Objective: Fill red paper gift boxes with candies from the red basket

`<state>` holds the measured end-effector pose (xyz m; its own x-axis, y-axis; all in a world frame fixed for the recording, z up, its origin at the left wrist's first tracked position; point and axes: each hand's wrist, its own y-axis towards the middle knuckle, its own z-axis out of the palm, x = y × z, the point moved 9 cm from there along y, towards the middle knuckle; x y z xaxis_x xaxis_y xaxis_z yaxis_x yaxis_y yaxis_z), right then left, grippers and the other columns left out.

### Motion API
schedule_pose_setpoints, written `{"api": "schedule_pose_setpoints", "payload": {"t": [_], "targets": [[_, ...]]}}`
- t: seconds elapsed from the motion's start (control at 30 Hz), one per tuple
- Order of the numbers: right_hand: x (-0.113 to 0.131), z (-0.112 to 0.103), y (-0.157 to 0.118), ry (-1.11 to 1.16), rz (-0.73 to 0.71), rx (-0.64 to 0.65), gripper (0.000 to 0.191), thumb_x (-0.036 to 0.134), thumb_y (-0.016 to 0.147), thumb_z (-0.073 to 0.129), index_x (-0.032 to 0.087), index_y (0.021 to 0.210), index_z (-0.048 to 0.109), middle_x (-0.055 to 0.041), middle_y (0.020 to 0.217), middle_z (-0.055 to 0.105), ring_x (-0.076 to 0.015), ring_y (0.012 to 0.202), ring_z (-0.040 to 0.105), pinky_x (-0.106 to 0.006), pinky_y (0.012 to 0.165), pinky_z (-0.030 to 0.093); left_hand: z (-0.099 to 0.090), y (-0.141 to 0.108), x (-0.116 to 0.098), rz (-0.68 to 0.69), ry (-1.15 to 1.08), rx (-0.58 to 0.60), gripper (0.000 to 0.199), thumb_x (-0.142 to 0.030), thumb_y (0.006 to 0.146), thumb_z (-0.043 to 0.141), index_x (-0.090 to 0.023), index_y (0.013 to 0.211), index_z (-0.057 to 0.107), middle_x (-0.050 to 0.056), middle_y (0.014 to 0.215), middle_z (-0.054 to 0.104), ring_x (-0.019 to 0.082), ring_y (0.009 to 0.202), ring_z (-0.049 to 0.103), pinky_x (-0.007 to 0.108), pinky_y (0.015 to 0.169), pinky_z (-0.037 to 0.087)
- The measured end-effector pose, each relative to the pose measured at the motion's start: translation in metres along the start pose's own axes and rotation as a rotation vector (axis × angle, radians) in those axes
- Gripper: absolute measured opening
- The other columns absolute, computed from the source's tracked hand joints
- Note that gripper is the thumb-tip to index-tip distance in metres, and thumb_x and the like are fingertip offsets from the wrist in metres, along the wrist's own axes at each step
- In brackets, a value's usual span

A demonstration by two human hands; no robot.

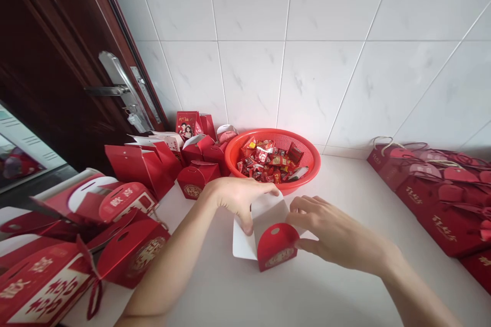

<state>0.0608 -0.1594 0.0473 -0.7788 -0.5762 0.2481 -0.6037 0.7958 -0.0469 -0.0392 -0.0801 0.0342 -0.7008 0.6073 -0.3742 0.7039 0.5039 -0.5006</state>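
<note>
A small red box [278, 248] with a rounded front flap and gold print stands on the white table, its white inner side and side flap showing. My left hand [241, 199] grips the box's back and left part, thumb inside and fingers behind. At the box's right edge, my right hand [320, 225] holds it between thumb and curled fingers. Just behind the hands sits a red plastic basket [315, 163] with wrapped candies [268, 161] in it.
Red boxes [134, 250] crowd the left side, more [197, 179] stand beside the basket. Red gift bags with cord handles [429, 204] line the right. A white tiled wall [253, 82] rises behind; a dark wooden door [57, 51] is at the left.
</note>
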Motion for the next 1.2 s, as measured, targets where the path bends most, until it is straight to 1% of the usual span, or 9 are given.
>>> {"api": "schedule_pose_setpoints", "payload": {"t": [0.17,0.3,0.47,0.63,0.77,0.87,1.0,1.1,1.2], "targets": [[-0.003,-0.007,-0.019,0.108,-0.084,0.027,0.028,0.019,0.084,0.077,0.032,0.109,0.076,-0.0039,0.122,0.068,-0.0244,0.112,0.064,-0.035,0.092,0.052,0.003,0.006,-0.001,-0.005,0.02,0.009,0.107,-0.039,0.054,0.085,-0.037,0.15,0.038,0.003,0.129,0.064,0.028,0.103,0.066,0.027,0.069,0.049],[-0.009,-0.006,-0.026,0.158,-0.049,0.045,0.028,0.024,0.079,0.083,0.035,0.105,0.079,-0.0027,0.129,0.068,-0.0262,0.121,0.062,-0.036,0.095,0.053,0.003,0.006,0.001,-0.009,-0.011,0.027,0.105,-0.039,0.056,0.086,-0.038,0.15,0.039,0.003,0.14,0.06,0.028,0.108,0.065,0.029,0.075,0.05],[-0.006,-0.01,-0.022,0.209,-0.069,-0.027,0.011,0.031,0.09,0.073,0.031,0.097,0.08,-0.005,0.118,0.072,-0.0246,0.109,0.067,-0.034,0.09,0.054,0.001,0.005,0.002,0.01,-0.02,-0.003,0.107,-0.041,0.054,0.089,-0.04,0.15,0.041,0.0,0.148,0.055,0.028,0.113,0.064,0.033,0.088,0.05],[0.0,-0.019,-0.016,0.2,-0.112,-0.124,0.031,0.035,0.102,0.052,0.026,0.092,0.079,-0.0077,0.098,0.073,-0.0227,0.095,0.069,-0.032,0.081,0.055,0.001,0.002,0.001,0.084,-0.071,-0.01,0.098,-0.043,0.064,0.085,-0.04,0.152,0.042,0.0,0.143,0.06,0.024,0.105,0.067,0.029,0.087,0.051],[-0.003,-0.04,-0.016,0.237,-0.138,-0.227,0.029,0.037,0.103,0.05,0.026,0.103,0.077,-0.0069,0.1,0.074,-0.0212,0.095,0.069,-0.032,0.085,0.055,-0.01,-0.008,0.002,0.132,-0.161,-0.097,0.072,-0.049,0.074,0.08,-0.037,0.141,0.057,0.001,0.135,0.067,0.022,0.107,0.068,0.028,0.087,0.052],[-0.028,-0.064,-0.012,0.321,-0.088,-0.37,0.027,0.037,0.101,0.052,0.024,0.105,0.076,-0.0062,0.103,0.076,-0.0211,0.093,0.07,-0.033,0.084,0.056,-0.028,-0.016,0.001,0.197,-0.246,-0.254,0.061,-0.045,0.079,0.078,-0.03,0.136,0.063,0.005,0.136,0.066,0.022,0.113,0.067,0.029,0.092,0.053],[-0.093,-0.082,0.016,0.506,0.058,-0.606,0.027,0.04,0.093,0.058,0.019,0.09,0.076,-0.0066,0.093,0.078,-0.0233,0.087,0.071,-0.035,0.082,0.057,-0.049,-0.008,0.009,0.251,-0.342,-0.471,0.048,-0.038,0.088,0.07,-0.02,0.132,0.064,0.008,0.125,0.071,0.02,0.113,0.067,0.032,0.098,0.053],[-0.141,-0.076,0.049,0.646,0.19,-0.778,0.021,0.032,0.086,0.061,0.017,0.08,0.074,-0.0084,0.086,0.077,-0.024,0.083,0.071,-0.037,0.082,0.057,-0.058,0.021,0.023,0.208,-0.33,-0.55,0.035,-0.031,0.091,0.064,-0.019,0.124,0.068,0.008,0.125,0.072,0.019,0.112,0.068,0.035,0.1,0.053],[-0.176,-0.062,0.076,0.707,0.376,-0.897,0.015,0.017,0.078,0.057,0.016,0.081,0.071,-0.0075,0.084,0.076,-0.0219,0.082,0.071,-0.034,0.081,0.056,-0.062,0.064,0.03,0.172,-0.233,-0.518,0.03,-0.026,0.092,0.059,-0.017,0.118,0.072,0.009,0.124,0.073,0.021,0.112,0.068,0.033,0.1,0.052]]}}
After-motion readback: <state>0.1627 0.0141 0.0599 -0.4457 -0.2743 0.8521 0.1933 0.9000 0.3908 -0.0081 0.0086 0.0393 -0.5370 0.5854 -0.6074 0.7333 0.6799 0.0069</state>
